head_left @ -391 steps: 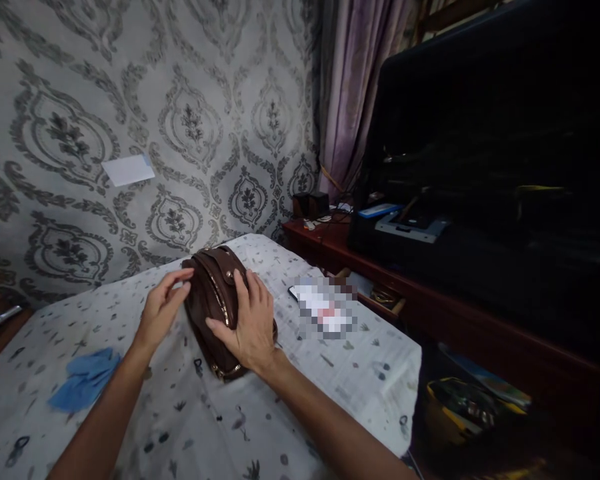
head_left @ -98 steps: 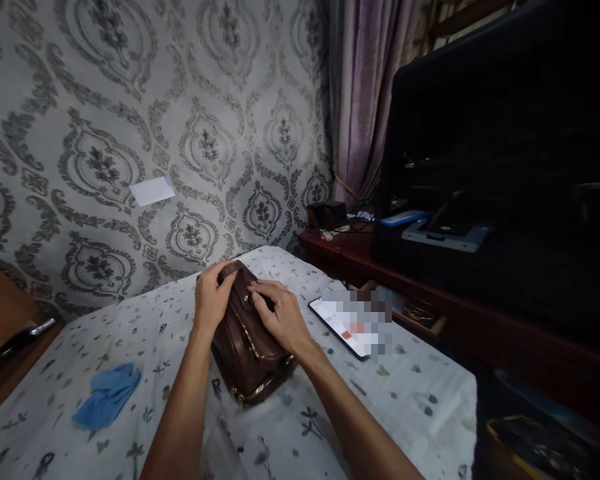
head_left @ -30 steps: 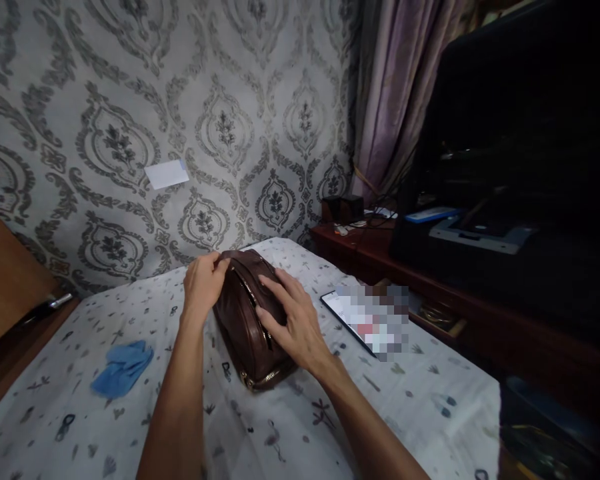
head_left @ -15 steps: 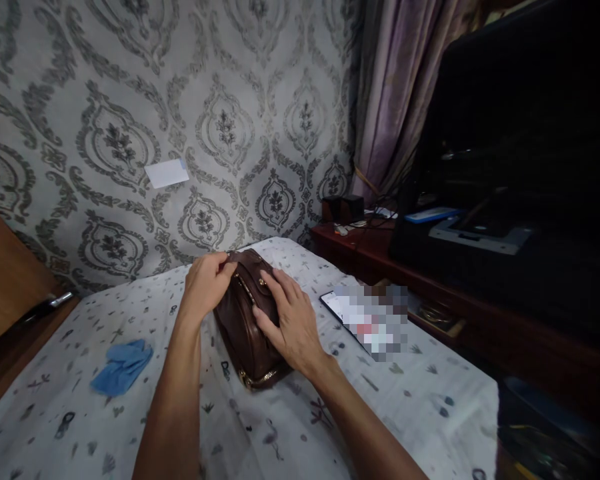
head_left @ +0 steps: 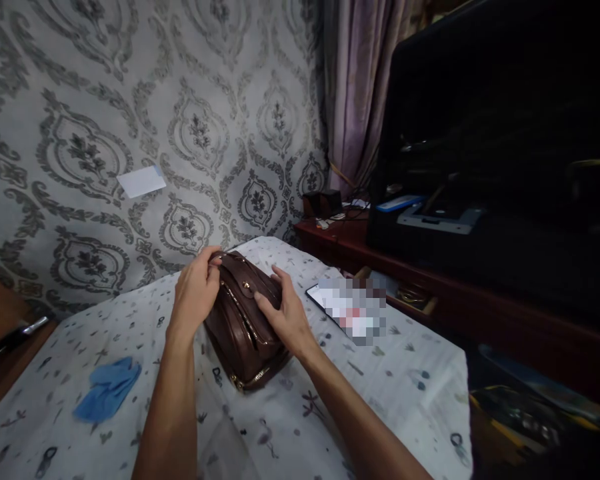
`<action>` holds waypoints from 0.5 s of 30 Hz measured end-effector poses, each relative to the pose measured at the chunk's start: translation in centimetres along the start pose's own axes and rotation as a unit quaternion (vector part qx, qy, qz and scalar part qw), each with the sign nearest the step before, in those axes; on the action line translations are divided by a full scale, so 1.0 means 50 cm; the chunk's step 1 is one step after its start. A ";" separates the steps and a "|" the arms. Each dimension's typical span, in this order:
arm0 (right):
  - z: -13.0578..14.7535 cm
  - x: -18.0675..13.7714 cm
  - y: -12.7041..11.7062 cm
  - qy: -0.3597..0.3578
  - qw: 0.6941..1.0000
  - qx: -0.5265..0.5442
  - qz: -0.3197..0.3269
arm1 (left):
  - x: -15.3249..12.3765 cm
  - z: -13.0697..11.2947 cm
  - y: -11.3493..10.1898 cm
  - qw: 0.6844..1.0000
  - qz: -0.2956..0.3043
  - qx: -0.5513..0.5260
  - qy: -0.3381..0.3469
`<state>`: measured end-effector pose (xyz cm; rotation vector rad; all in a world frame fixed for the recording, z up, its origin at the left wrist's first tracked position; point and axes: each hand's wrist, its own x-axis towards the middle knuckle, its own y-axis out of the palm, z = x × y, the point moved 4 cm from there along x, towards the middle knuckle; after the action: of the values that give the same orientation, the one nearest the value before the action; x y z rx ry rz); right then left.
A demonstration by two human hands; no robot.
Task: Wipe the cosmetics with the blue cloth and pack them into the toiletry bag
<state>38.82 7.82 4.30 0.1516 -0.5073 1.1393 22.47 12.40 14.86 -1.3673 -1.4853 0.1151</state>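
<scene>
A small brown leather bag (head_left: pixel 240 327) with gold zips lies on a white patterned cloth (head_left: pixel 305 413) over a table. My left hand (head_left: pixel 195 293) is curled round the bag's far left end, its fingertips pinched at the top by the zip. On the bag's right side rests my right hand (head_left: pixel 285 313), with the fingers bent against the leather and gripping it.
A phone (head_left: pixel 347 310) with a lit screen lies on the cloth right of the bag. A blue rag (head_left: pixel 107 390) lies at the left. A dark wooden cabinet (head_left: pixel 430 293) with a large black television (head_left: pixel 500 153) stands on the right. Patterned wallpaper (head_left: pixel 180 133) is behind.
My right hand has slid from the top of the bag down to its right side. My left hand stays at the far end by the zip. The view has shifted slightly.
</scene>
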 end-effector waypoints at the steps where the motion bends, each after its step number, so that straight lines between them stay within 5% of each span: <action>1: -0.001 0.000 0.002 0.007 1.000 0.007 -0.003 | 0.000 -0.001 0.005 1.000 0.007 -0.018 0.002; 10: 0.018 -0.008 0.008 -0.047 0.999 -0.018 -0.006 | -0.003 -0.027 0.039 0.999 0.027 0.034 -0.005; 15: 0.020 -0.004 0.001 -0.062 0.997 0.041 0.004 | -0.004 -0.024 0.050 0.991 0.115 0.031 0.065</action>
<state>38.39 7.30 5.09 0.2922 -0.5721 1.1639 24.95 12.43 13.60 -1.4639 -1.2048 0.2132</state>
